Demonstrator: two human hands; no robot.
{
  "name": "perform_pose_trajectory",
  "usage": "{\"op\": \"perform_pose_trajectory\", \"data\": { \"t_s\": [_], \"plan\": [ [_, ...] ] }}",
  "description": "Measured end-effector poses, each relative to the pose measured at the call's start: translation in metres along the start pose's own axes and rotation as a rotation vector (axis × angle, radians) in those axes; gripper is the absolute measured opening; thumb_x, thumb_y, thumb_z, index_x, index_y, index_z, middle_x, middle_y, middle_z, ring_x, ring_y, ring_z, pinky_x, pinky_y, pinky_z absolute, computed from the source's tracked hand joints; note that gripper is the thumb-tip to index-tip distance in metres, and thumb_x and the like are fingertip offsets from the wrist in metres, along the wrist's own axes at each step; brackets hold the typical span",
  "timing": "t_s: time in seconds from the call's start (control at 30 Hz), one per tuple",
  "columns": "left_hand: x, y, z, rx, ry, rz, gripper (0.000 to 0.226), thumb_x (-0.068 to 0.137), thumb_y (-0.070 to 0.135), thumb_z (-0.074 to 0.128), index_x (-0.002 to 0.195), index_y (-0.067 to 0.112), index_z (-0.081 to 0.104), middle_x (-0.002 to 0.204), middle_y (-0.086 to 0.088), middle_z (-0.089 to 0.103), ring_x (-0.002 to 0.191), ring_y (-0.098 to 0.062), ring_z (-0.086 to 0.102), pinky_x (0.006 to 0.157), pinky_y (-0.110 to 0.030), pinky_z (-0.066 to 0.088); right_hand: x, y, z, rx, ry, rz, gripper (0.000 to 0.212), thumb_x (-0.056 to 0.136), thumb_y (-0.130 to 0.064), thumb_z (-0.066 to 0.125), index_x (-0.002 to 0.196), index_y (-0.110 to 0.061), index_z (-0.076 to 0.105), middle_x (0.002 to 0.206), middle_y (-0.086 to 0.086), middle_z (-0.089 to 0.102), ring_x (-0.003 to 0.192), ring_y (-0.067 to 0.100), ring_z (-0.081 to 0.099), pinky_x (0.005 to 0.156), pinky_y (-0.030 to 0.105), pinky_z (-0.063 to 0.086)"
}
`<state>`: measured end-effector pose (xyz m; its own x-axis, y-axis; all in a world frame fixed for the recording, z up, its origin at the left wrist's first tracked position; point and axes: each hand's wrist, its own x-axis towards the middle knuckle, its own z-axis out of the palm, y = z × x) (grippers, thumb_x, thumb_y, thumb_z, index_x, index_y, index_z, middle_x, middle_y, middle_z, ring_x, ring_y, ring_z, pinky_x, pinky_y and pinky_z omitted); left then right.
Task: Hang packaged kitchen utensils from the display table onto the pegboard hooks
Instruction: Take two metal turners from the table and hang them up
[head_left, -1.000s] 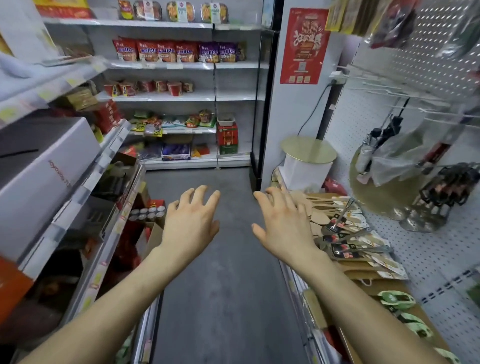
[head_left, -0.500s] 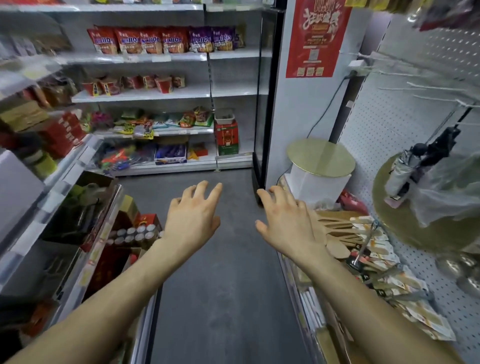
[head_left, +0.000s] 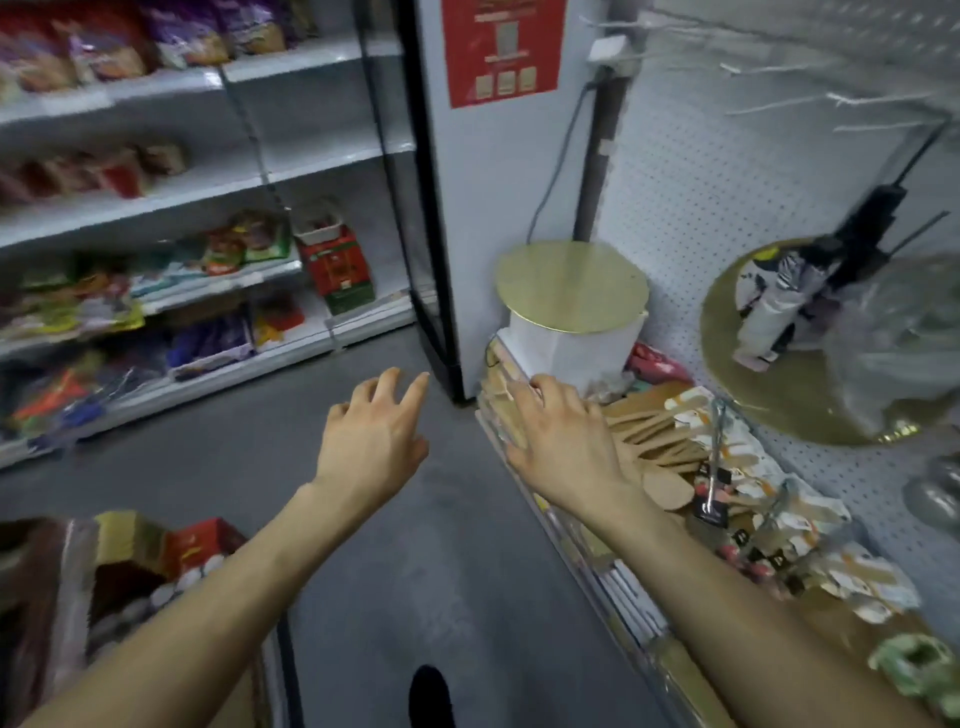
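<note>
**Both hands empty, right hand nearest the utensil pile**

Since the earlier frame, the view has been swung down and to the right, so that more of the worktop (head_left: 810, 629) is shown and the right hand (head_left: 563, 447) now lies over its near-left edge rather than out over the aisle floor. Nothing is held in either hand. The fingers (head_left: 543, 389) of the right hand are spread apart and curled slightly, palm down; the left hand (head_left: 371, 441) is likewise held open with its digits splayed, out over the grey floor and well apart from any stock.

The packaged wooden utensils (head_left: 660, 441) are heaped on the worktop just to the right of the right hand, with more carded packs (head_left: 769, 514) strewn nearer the camera along the same surface. Their long axes are laid roughly left to right, the paddle ends turned toward the hand. The right hand is clearly the nearer one; a short reach rightward is judged to be all that is needed. The pegboard (head_left: 691, 171) stands behind the worktop, with bare hooks (head_left: 862, 98) projecting above, though these are blurred. No pack has yet been lifted.
</note>
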<state>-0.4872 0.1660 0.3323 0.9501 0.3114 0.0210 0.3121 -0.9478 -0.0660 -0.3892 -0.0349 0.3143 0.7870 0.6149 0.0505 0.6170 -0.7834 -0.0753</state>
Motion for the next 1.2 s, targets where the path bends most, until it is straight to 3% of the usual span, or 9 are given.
{"op": "perform_pose_trajectory", "data": {
  "t_s": [0.13,0.3,0.5,0.8,1.07,1.2],
  "plan": [
    [0.066,0.011,0.014,-0.01,-0.032,0.207,0.076,0.096,0.041,0.067,0.164,0.028,0.034,0.163,-0.006,0.038,0.145,-0.034,0.044,0.096,-0.052,0.052,0.014,0.023,0.015,0.026,-0.013,0.187,0.08,0.093,-0.05,0.066,0.161,-0.028,0.031,0.148,0.003,0.044,0.134,0.028,0.05,0.101,0.045,0.048],
    [0.127,0.054,0.037,-0.032,-0.107,0.422,0.074,0.091,0.039,0.072,0.158,0.026,0.044,0.157,-0.007,0.046,0.134,-0.037,0.053,0.088,-0.052,0.054,0.008,0.067,0.036,0.055,-0.067,0.406,0.073,0.095,-0.051,0.064,0.156,-0.026,0.034,0.149,0.005,0.045,0.134,0.03,0.052,0.103,0.048,0.05],
    [0.181,0.119,0.062,-0.001,-0.157,0.634,0.076,0.095,0.043,0.068,0.162,0.028,0.036,0.162,-0.005,0.039,0.138,-0.037,0.05,0.094,-0.054,0.053,0.0,0.125,0.064,0.098,-0.128,0.633,0.072,0.095,-0.053,0.064,0.155,-0.025,0.036,0.149,0.008,0.044,0.134,0.032,0.051,0.102,0.05,0.051],
    [0.228,0.193,0.114,0.068,-0.227,0.834,0.069,0.096,0.045,0.062,0.158,0.031,0.034,0.16,-0.001,0.037,0.135,-0.03,0.051,0.091,-0.048,0.057,-0.044,0.19,0.137,0.185,-0.258,0.932,0.074,0.096,-0.047,0.061,0.16,-0.024,0.032,0.155,0.007,0.039,0.138,0.033,0.048,0.101,0.051,0.05],
    [0.245,0.273,0.204,0.054,-0.332,1.064,0.073,0.099,0.049,0.057,0.163,0.033,0.026,0.159,0.003,0.035,0.135,-0.026,0.049,0.092,-0.044,0.055,-0.069,0.209,0.215,0.291,-0.219,1.179,0.07,0.096,-0.049,0.061,0.156,-0.027,0.032,0.146,0.004,0.046,0.132,0.032,0.055,0.099,0.049,0.056],
    [0.255,0.303,0.255,-0.008,-0.402,1.129,0.068,0.1,0.046,0.057,0.162,0.035,0.032,0.16,0.005,0.035,0.137,-0.023,0.048,0.091,-0.043,0.056,-0.085,0.225,0.247,0.345,-0.188,1.284,0.068,0.103,-0.051,0.052,0.163,-0.031,0.028,0.157,0.004,0.041,0.139,0.031,0.051,0.102,0.049,0.055]
  ]
}}
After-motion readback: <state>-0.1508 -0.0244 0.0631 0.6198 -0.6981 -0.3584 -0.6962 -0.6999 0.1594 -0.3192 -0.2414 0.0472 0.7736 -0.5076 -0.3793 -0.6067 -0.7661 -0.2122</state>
